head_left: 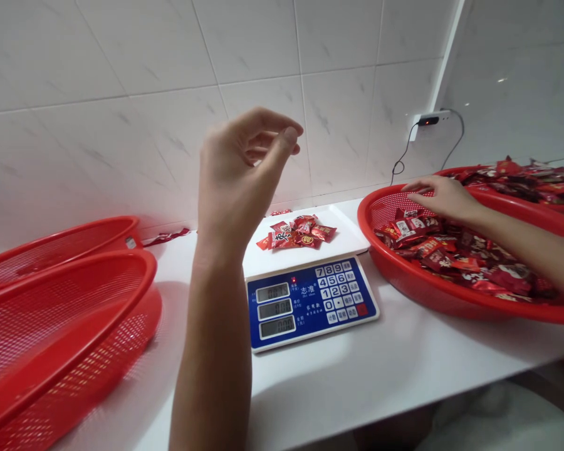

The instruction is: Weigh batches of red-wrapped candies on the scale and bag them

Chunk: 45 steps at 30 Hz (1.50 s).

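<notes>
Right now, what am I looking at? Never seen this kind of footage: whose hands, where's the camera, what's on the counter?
No machine here: one camera sits on a person's head and looks down at their own bare hands. The left hand is raised in the air near the scale, fingers loosely curled, holding nothing I can see. The right hand rests on wrapped sweets in a red basket. A small pile of sweets lies on the scale's white pan. Empty red baskets are stacked at the left of the white counter. More sweets are heaped behind on the right.
</notes>
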{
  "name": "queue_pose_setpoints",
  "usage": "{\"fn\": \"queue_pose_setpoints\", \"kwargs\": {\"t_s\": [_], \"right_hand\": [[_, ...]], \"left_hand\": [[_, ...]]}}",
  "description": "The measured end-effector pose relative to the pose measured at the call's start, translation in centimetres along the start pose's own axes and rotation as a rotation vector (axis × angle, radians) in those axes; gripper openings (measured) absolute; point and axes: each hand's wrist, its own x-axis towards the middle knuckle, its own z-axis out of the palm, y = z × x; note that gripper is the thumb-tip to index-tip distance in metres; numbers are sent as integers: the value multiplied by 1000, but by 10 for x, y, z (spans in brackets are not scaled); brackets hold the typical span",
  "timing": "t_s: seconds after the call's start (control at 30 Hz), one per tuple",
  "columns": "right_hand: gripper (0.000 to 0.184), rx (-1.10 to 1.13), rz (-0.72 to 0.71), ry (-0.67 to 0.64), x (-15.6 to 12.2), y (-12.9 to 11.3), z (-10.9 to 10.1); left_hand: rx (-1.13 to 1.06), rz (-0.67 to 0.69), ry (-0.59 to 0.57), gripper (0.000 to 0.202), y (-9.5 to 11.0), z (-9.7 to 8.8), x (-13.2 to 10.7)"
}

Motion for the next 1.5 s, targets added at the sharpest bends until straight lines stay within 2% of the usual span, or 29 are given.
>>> {"fn": "queue_pose_setpoints", "kwargs": {"t_s": [0.57,0.9,1.2,1.37,1.5], "right_hand": [[20,32,-34,-31,-2,2,1],[25,-13,0,-64,-4,-1,1],[25,-9,18,-58,-5,-1,0],[21,2,-10,-31,-2,1,1],[23,94,-97,-34,1,-4,2]], "left_hand": [[31,-53,-19,15,7,1,-1],[12,-54,-43,12,9,2,-2],[41,-109,-86,7,10,3,-3],[35,-132,-89,9,6,4,-3],[54,-187,-115,10,3,2,-3]]}}
